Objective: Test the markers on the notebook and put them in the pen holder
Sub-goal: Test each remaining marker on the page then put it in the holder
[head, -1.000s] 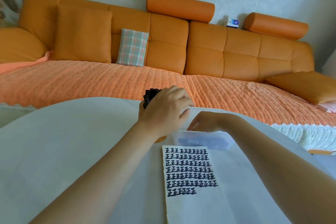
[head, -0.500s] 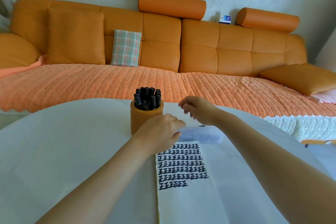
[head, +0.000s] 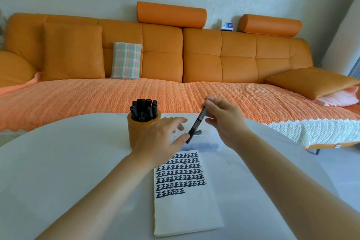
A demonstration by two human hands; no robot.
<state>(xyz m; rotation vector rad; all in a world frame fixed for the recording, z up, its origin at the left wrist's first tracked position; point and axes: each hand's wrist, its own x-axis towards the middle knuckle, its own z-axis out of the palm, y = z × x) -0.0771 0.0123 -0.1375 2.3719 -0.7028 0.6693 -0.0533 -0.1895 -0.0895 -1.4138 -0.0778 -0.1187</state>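
Markers with black caps stand bunched, ends up, in the orange pen holder, which sits on the white worktop a little left of the frame's centre. Just right of it, and partly in front of it, your left hand hovers palm down with its fingers straight and spread, gripping nothing. Its thumb tip lies at the lower end of a black marker, and you cannot tell from this view whether it touches or only sits just beside it. Below the hand, in the lower middle of the frame, the notebook lies flat on the worktop. Its upper half is filled with rows of thick black test marks and its lower half is blank; your left wrist hides its upper left corner. The black marker slants in the air above the notebook's far edge, upper end tilted to the right, clear of the page. Behind it lies a clear plastic packet with small print, close against the notebook's top edge. Right of centre, your right hand pinches the marker's upper end between the thumb and curled fingers. Further right and higher, a small blue and white box rests on the back of the orange sofa, just beside an orange bolster, and a flat orange cushion lies at the seat's right end.
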